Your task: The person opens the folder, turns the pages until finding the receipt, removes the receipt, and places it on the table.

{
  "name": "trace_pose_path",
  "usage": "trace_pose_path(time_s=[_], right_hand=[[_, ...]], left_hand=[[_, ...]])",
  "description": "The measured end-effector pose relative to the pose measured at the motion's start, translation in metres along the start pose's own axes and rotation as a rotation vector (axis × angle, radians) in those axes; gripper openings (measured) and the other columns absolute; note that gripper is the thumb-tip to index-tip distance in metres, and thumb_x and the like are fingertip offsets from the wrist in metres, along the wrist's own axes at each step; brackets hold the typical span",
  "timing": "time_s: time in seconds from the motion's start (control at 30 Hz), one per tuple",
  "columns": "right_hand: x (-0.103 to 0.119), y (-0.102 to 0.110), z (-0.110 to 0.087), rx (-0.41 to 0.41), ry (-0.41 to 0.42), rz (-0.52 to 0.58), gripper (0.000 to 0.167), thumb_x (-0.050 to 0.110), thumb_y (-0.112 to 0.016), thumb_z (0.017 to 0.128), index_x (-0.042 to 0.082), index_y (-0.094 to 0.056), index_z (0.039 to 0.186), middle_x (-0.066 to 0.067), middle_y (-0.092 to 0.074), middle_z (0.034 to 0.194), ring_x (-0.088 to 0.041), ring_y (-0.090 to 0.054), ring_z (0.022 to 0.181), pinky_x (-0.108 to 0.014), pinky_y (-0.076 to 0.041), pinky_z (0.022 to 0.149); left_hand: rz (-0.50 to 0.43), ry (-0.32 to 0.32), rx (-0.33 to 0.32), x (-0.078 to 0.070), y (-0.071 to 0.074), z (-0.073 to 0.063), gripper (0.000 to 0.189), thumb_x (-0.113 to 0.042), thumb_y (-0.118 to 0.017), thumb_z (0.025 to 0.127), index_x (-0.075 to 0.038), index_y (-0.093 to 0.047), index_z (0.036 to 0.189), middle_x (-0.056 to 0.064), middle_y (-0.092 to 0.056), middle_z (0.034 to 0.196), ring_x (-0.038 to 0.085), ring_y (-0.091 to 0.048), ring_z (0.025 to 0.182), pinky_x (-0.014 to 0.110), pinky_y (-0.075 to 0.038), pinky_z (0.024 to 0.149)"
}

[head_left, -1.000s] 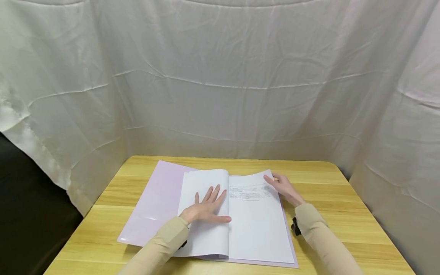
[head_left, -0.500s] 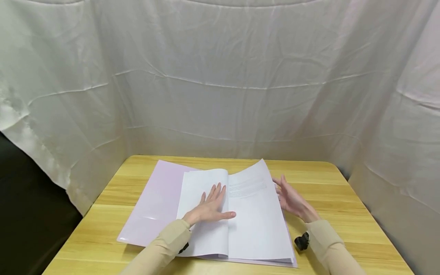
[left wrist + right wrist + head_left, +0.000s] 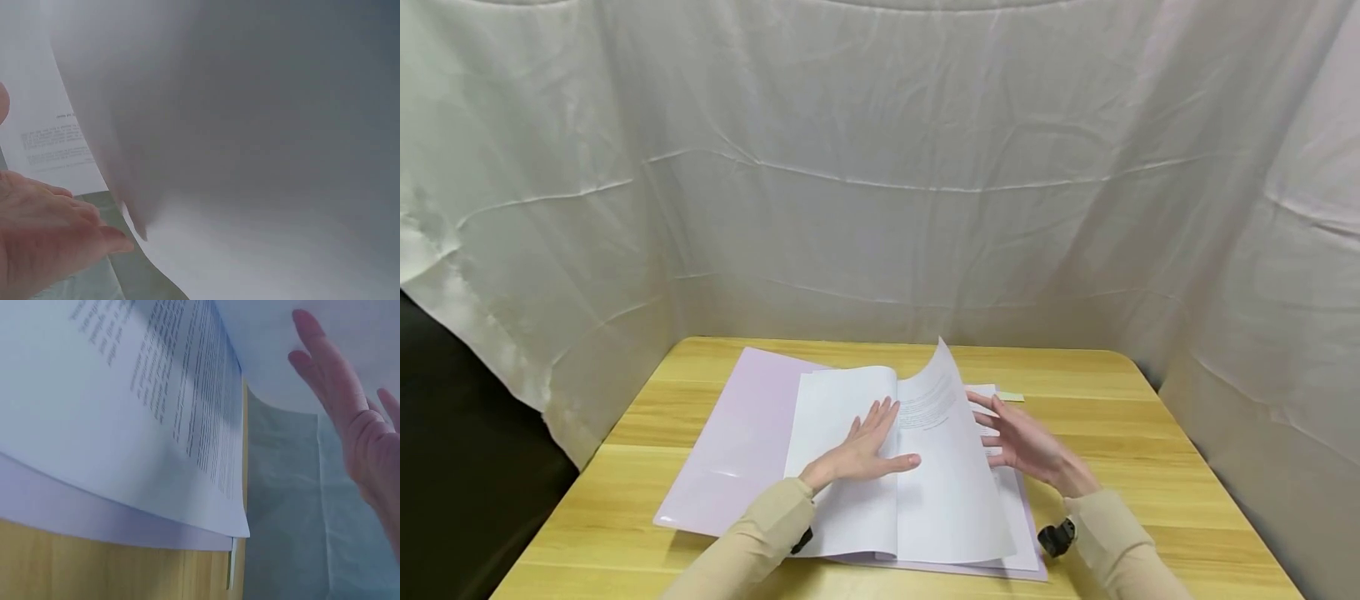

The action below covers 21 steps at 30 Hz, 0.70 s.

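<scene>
The curled page [image 3: 947, 492] above the lilac folder [image 3: 748, 425] on the tabletop [image 3: 1157, 475] could spring back because the right hand [image 3: 1030, 442], fingers straight, pinches nothing, or crease against the spread, empty left hand [image 3: 861, 456].

Curtained booth, pale cloth [image 3: 880, 242] on three sides of a wood-grain table [image 3: 1150, 450].

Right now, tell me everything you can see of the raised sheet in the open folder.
The raised sheet is white, thin and paper-like, with a small block of print near its far end, too small to read. It curves up off the printed page below, its far free corner highest; its left edge runs along the fold. The right hand is at its free right edge, fingertips apparently against the underside. The left hand's thumb extends over it; contact is unclear.
</scene>
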State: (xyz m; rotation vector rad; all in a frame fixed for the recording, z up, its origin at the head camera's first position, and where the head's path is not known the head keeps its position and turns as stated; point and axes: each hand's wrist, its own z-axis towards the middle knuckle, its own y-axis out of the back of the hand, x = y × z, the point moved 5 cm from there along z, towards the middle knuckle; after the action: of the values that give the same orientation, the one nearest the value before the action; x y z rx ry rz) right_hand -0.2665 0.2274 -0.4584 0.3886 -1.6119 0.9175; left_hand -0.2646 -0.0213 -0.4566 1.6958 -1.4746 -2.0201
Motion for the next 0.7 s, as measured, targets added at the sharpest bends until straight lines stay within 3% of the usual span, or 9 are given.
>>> trace_pose_path(time_s=[0.3,0.37,0.53,0.7], right_hand=[[-0.004,-0.013,0.003,-0.109,-0.089,-0.139,0.053,0.035,-0.022,0.112,0.017,-0.017,0.163,-0.020,-0.014,0.168,-0.025,-0.063,0.127,-0.041,-0.060,0.093],[-0.004,-0.015,0.003,-0.119,-0.096,-0.149,0.053,0.036,-0.022,0.112,0.018,-0.018,0.162,-0.019,-0.016,0.169,-0.024,-0.063,0.125,-0.039,-0.061,0.091],[-0.002,-0.022,0.004,-0.093,-0.089,-0.161,0.053,0.035,-0.021,0.112,0.018,-0.017,0.163,-0.020,-0.012,0.169,-0.023,-0.061,0.128,-0.035,-0.061,0.090],[-0.002,-0.029,0.008,-0.074,-0.093,-0.192,0.055,0.035,-0.019,0.112,0.016,-0.012,0.163,-0.022,-0.001,0.168,-0.032,-0.049,0.141,-0.045,-0.057,0.099]], left_hand=[[-0.104,-0.054,0.039,-0.011,-0.005,0.005,0.102,-0.063,-0.054,0.095,-0.005,-0.005,0.162,0.017,-0.003,0.171,0.035,0.003,0.159,0.061,0.000,0.127],[-0.128,-0.060,0.045,-0.014,-0.005,0.006,0.102,-0.065,-0.053,0.095,-0.006,-0.003,0.163,0.016,-0.002,0.171,0.034,0.004,0.159,0.060,0.001,0.128],[-0.202,-0.046,0.055,-0.018,-0.005,0.006,0.103,-0.069,-0.051,0.094,-0.012,0.001,0.163,0.011,0.001,0.172,0.032,0.004,0.159,0.058,0.001,0.128],[-0.287,-0.017,0.050,-0.021,-0.004,0.006,0.102,-0.070,-0.050,0.093,-0.019,0.003,0.164,0.007,0.002,0.172,0.038,-0.001,0.158,0.062,-0.011,0.126]])
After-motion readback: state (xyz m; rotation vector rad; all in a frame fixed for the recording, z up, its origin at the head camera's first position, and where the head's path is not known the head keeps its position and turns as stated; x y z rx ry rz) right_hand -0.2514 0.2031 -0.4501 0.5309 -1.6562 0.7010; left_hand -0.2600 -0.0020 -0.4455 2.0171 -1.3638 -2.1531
